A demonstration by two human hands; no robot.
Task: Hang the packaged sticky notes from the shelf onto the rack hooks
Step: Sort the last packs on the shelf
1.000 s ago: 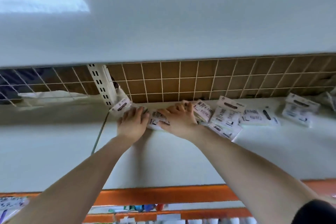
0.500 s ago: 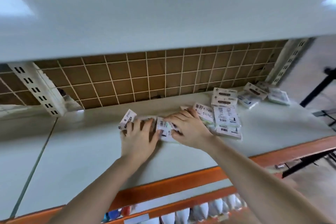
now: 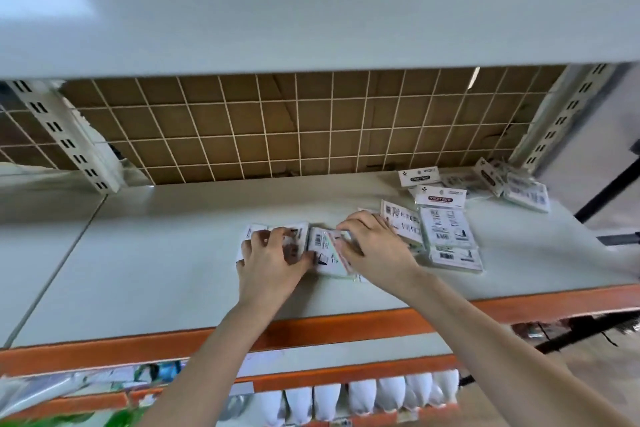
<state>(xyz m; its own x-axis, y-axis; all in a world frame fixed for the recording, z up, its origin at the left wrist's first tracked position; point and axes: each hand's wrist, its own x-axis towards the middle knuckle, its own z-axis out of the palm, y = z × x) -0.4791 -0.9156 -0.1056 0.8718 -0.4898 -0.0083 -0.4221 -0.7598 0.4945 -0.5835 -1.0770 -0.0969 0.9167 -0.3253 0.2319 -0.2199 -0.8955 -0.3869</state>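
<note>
Head view. Both hands are on the grey shelf (image 3: 138,270), working a small group of packaged sticky notes near its middle. The left hand (image 3: 268,263) lies over the leftmost packet (image 3: 298,234), its fingers (image 3: 277,236) curled down onto the packet face and the thumb against the packet's right edge. The right hand (image 3: 375,253) lies beside it on a second packet (image 3: 325,253); its fingers curl down over the packet's far edge, and that packet sits tilted, with a pale coloured edge showing. The 2 packets touch each other between the hands.

Compared with 0.5 s ago, the left fingers, then spread flat, are now bent tighter onto the packet, and the right hand's packet, then flat, now shows a raised edge. The hands have not left the shelf.

To the right of the right hand lies a loose pile of packets (image 3: 446,236), face down, barcodes up. A further cluster (image 3: 519,189) lies at the far right rear corner. Behind the shelf stands a white wire grid (image 3: 277,128) over brown cardboard. An orange front rail (image 3: 104,350) runs along the shelf edge. White items (image 3: 360,395) hang below it; their kind cannot be told.
</note>
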